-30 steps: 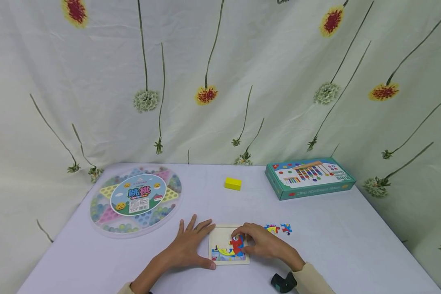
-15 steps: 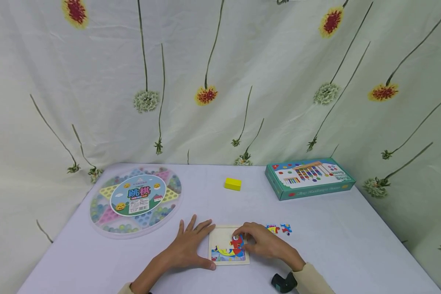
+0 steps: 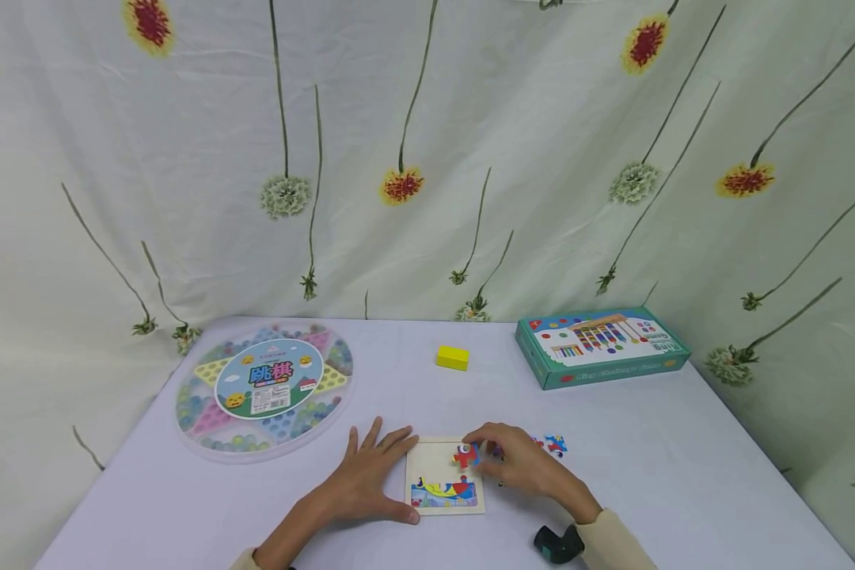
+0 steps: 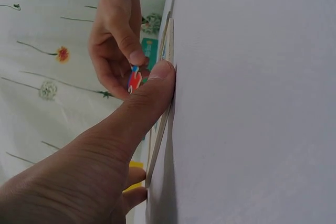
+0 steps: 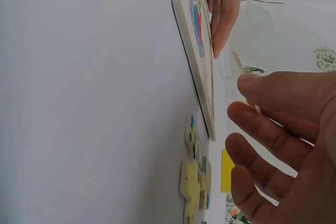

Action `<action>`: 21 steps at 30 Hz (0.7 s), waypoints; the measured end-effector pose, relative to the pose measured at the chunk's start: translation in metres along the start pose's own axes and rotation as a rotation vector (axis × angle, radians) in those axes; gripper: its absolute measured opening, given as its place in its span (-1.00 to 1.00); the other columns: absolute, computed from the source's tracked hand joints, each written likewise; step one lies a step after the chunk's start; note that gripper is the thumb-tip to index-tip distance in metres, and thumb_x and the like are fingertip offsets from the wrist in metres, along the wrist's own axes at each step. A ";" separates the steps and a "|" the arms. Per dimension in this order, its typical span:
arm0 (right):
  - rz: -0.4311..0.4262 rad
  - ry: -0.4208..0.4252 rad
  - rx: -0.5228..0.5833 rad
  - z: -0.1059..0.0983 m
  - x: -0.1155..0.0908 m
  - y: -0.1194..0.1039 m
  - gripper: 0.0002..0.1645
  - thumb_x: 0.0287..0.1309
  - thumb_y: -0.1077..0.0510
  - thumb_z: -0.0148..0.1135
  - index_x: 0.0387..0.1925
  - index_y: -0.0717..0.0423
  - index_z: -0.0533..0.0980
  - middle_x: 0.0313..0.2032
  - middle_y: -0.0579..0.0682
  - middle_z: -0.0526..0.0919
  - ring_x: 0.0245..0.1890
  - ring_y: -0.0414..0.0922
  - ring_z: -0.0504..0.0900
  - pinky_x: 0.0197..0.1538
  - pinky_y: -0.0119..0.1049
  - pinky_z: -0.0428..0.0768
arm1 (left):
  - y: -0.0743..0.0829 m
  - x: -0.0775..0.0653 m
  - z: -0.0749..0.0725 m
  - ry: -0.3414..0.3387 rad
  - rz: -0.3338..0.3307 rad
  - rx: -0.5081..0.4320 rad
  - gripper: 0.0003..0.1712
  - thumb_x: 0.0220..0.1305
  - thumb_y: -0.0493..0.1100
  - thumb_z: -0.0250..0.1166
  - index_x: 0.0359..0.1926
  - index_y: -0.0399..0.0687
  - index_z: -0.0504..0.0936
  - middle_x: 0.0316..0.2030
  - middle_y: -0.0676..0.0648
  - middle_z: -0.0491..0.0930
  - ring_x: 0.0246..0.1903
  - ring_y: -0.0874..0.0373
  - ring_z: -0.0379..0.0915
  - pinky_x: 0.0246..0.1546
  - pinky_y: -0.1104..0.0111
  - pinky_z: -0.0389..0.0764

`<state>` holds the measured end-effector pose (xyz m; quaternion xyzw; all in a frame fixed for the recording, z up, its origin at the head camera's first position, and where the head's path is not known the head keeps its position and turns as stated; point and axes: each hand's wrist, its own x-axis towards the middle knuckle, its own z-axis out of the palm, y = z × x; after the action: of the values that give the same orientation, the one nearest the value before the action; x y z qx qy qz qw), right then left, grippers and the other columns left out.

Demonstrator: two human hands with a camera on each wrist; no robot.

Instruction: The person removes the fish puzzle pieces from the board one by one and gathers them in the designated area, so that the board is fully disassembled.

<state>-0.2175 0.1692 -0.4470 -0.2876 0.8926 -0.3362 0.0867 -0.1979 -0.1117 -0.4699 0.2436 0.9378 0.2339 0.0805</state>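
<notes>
A wooden jigsaw tray (image 3: 427, 461) lies on the table; joined yellow, red and blue picture pieces (image 3: 443, 492) fill its lower part. My left hand (image 3: 365, 480) is spread along the tray's left side. Its thumb (image 4: 162, 72) presses the near edge, while its fingertips touch the far corner. Between thumb and index finger, my right hand (image 3: 518, 459) pinches a red and blue jigsaw piece (image 3: 463, 456), raised over the tray's upper right in the head view. The left wrist view shows this piece tilted, seen nearly edge-on.
Several loose jigsaw pieces (image 5: 191, 182) lie right of the tray, partly behind my right hand. Farther back are a yellow block (image 3: 453, 358), a green game box (image 3: 602, 347) and a round Chinese checkers set (image 3: 264, 392). A flowered cloth (image 3: 427, 158) hangs behind the table.
My right hand has lifted the red and blue piece off the lower pieces and moved it up and slightly right, uncovering a red knob below. The left hand stays put.
</notes>
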 end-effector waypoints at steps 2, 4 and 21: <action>-0.002 0.018 0.002 -0.003 -0.001 0.000 -0.56 0.09 0.26 0.35 0.05 0.04 0.56 -0.13 -0.20 0.60 -0.23 -0.19 0.49 -0.18 -0.37 0.54 | 0.000 0.000 0.000 0.000 -0.001 0.002 0.26 -0.32 0.53 0.39 0.41 0.07 0.26 0.44 -0.02 0.14 0.44 -0.34 -0.36 0.25 -0.39 -0.41; 0.000 0.034 0.006 -0.005 -0.002 0.000 -0.55 0.08 0.28 0.35 0.05 0.06 0.56 -0.11 -0.15 0.62 -0.23 -0.16 0.51 -0.18 -0.36 0.55 | 0.000 -0.001 -0.001 0.001 0.000 0.002 0.26 -0.32 0.54 0.39 0.41 0.06 0.26 0.44 -0.03 0.13 0.44 -0.34 -0.37 0.25 -0.39 -0.42; 0.046 0.066 0.074 -0.022 -0.026 0.020 -0.62 0.10 0.32 0.29 -0.02 0.02 0.57 -0.39 -0.17 0.53 -0.39 -0.25 0.45 -0.32 -0.43 0.51 | -0.002 -0.001 0.000 0.010 0.008 -0.001 0.28 -0.32 0.55 0.39 0.41 0.06 0.25 0.45 -0.03 0.13 0.45 -0.33 -0.38 0.26 -0.37 -0.44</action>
<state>-0.2127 0.2085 -0.4438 -0.2523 0.8883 -0.3764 0.0754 -0.1974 -0.1136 -0.4711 0.2463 0.9371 0.2358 0.0750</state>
